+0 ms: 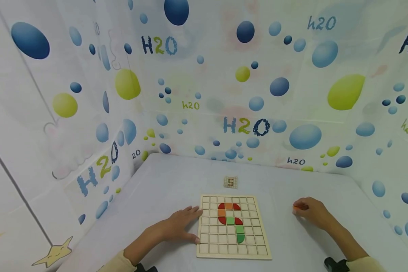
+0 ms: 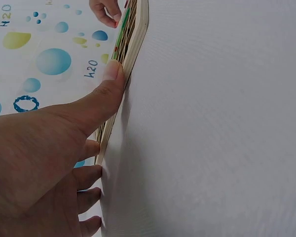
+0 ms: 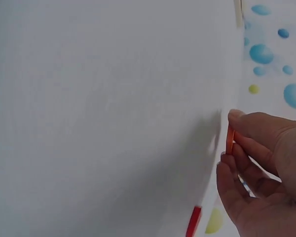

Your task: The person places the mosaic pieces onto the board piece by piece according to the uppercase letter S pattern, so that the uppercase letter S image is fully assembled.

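Note:
A pale wooden grid board (image 1: 210, 238) lies on the table, bearing a 5-like figure of red, orange and green tiles. Red rounded tiles (image 1: 221, 220) form its corners, with orange square tiles (image 1: 229, 206) along the top and upper left. Green tiles (image 1: 239, 229) run down the lower part. My left hand (image 1: 176, 226) rests along the board's left edge, fingers spread, with the thumb (image 2: 113, 74) at the rim. Off to the right of the board, my right hand (image 1: 311, 212) pinches a thin orange tile (image 3: 230, 139) between thumb and fingertips.
A small card (image 1: 230, 182) with a brown 5 on it lies behind the board. In the right wrist view a red piece (image 3: 193, 221) is on the white table below the hand. A curtain (image 1: 204, 87) printed with bubbles and H2O surrounds the table's back and sides.

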`<action>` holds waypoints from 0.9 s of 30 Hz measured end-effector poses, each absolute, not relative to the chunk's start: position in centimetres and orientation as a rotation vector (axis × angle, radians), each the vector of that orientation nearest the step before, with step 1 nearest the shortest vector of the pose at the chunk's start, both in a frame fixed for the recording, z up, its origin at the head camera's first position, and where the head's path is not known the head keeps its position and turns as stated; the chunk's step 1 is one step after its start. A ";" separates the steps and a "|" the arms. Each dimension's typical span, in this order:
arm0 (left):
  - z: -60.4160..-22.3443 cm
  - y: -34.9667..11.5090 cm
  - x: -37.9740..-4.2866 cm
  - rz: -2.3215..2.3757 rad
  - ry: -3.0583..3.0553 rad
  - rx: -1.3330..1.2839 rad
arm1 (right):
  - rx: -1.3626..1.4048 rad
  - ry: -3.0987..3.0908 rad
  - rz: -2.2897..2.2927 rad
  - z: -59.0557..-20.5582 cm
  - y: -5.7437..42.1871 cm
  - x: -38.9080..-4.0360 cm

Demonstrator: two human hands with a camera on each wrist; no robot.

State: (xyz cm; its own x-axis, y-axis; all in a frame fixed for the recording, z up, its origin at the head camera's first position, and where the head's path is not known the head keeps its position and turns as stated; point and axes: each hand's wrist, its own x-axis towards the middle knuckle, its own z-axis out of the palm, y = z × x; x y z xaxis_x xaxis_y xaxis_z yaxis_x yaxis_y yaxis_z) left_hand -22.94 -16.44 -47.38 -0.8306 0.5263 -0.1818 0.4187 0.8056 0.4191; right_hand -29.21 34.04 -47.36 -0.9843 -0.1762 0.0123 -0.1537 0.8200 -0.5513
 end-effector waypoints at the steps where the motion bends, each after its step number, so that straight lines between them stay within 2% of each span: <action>1: -47.4 -16.4 -23.0 0.528 2.705 0.725 | -0.285 2.960 -0.896 -47.2 33.6 -29.1; 17: -47.5 -16.4 -23.1 0.512 2.706 0.731 | -0.514 2.913 -0.965 -45.7 22.7 -25.4; 27: -47.7 -16.4 -23.1 0.516 2.707 0.727 | -0.911 2.731 -0.968 -45.9 16.8 -22.6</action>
